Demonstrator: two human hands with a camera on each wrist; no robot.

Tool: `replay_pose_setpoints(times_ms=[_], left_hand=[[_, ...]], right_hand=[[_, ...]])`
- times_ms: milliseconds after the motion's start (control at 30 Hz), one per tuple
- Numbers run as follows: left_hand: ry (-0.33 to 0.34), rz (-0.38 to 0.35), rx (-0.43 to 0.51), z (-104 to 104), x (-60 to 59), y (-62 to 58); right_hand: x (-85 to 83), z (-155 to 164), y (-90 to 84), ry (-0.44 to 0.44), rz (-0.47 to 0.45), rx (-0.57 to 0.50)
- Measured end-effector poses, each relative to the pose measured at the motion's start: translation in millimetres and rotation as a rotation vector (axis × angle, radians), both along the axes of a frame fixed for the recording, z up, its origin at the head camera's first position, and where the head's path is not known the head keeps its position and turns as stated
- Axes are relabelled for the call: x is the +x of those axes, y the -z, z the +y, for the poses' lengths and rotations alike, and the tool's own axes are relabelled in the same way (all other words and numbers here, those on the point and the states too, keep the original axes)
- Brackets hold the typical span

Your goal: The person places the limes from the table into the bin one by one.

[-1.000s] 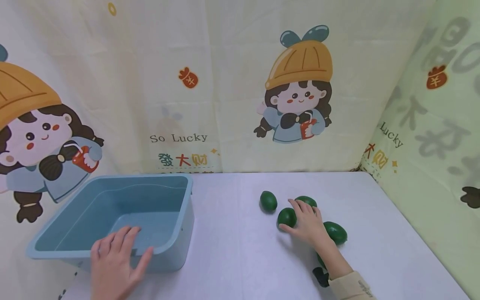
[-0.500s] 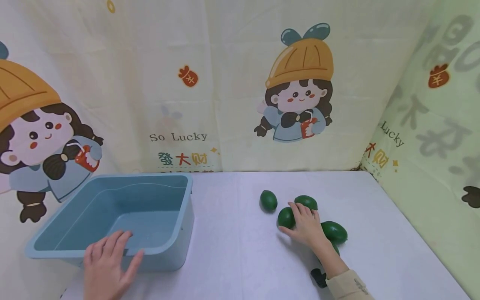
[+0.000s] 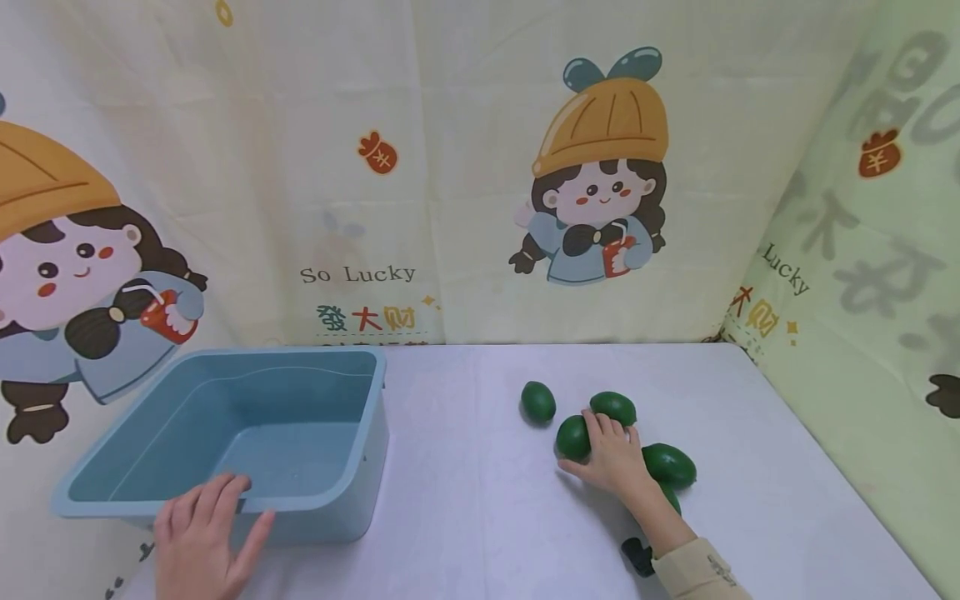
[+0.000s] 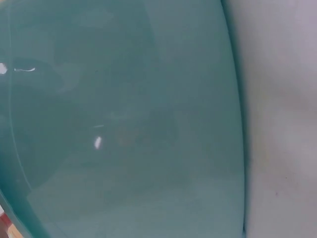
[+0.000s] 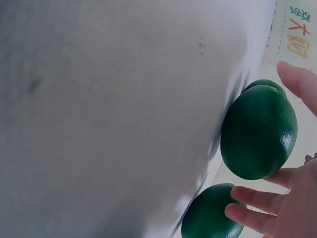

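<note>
My right hand is at a smooth, dark green egg-shaped fruit on the white table. In the right wrist view, the thumb stands apart from this fruit, and a finger reaches behind its lower end. Two other fingers overlap a second green fruit. A third green fruit lies to the left and farther back. Beside the right wrist is a larger green fruit, with another partly hidden by the forearm. My left hand lies over the front rim of a blue plastic basin, fingers extended and thumb spread.
The blue basin stands at the table's left, with bare floor and walls showing inside. A printed cloth hangs behind the table, and another cloth borders the right side. A small black device sits at the right wrist.
My left hand has slid left and slightly toward me along the basin's front rim. The right hand has barely shifted at the fruit, and the fruits keep their places.
</note>
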State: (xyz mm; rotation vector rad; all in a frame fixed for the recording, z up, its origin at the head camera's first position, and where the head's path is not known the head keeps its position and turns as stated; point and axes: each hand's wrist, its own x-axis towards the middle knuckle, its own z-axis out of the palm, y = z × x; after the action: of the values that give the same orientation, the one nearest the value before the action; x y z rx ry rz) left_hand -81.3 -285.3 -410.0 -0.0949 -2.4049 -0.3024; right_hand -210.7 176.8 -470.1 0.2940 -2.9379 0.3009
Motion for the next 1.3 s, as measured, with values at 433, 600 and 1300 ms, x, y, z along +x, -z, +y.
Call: replay_pose_setpoints(times_ms=[433, 600, 1300], left_hand=[[0.012, 0.068, 0.010, -0.6, -1.4, 6.5], [0.008, 0.066, 0.016, -0.7, -1.2, 7.6], [-0.031, -0.016, -0.003, 0.7, 1.6, 4.9]], right_hand=[[-1.7, -1.1, 1.9, 0.020, -0.045, -0.008], [-2.9, -0.9, 4.0, 0.029, -0.042, -0.003], [-5.8, 0.6, 6.9, 0.026, -0.039, -0.002]])
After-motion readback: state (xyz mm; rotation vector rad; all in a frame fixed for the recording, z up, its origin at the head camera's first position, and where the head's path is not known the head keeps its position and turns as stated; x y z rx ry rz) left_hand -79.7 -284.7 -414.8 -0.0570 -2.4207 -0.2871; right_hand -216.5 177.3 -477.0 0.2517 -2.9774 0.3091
